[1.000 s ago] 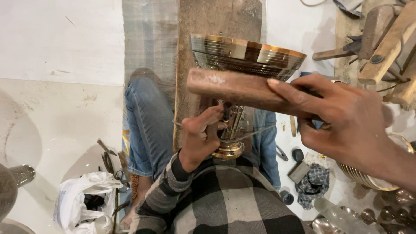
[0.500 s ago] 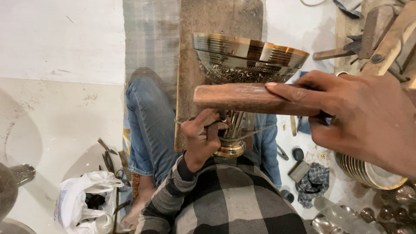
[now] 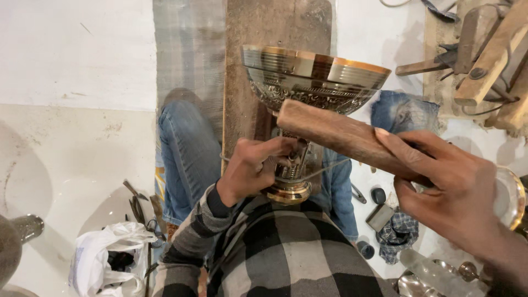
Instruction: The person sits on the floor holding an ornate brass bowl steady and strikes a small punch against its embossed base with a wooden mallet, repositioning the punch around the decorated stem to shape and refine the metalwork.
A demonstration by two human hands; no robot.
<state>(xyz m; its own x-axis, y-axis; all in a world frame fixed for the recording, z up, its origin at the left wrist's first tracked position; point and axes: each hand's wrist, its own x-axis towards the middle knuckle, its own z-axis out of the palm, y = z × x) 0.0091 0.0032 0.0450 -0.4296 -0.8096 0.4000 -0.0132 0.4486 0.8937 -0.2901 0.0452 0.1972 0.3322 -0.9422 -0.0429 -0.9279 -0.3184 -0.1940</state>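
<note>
Goblet (image 3: 308, 82) stem in left hand (image 3: 250, 170) grip; right hand (image 3: 451, 192) clasps wooden block (image 3: 341, 135).

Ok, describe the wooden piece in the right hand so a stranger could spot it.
Start at the big gold and silver goblet in the middle. Just below its embossed bowl, a brown wooden block slants across the stem, held by the right hand. It alone is plain wood against the shiny metal.

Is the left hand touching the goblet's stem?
Touching: the head view shows the left hand with fingers wrapped around the stem of the goblet.
</note>
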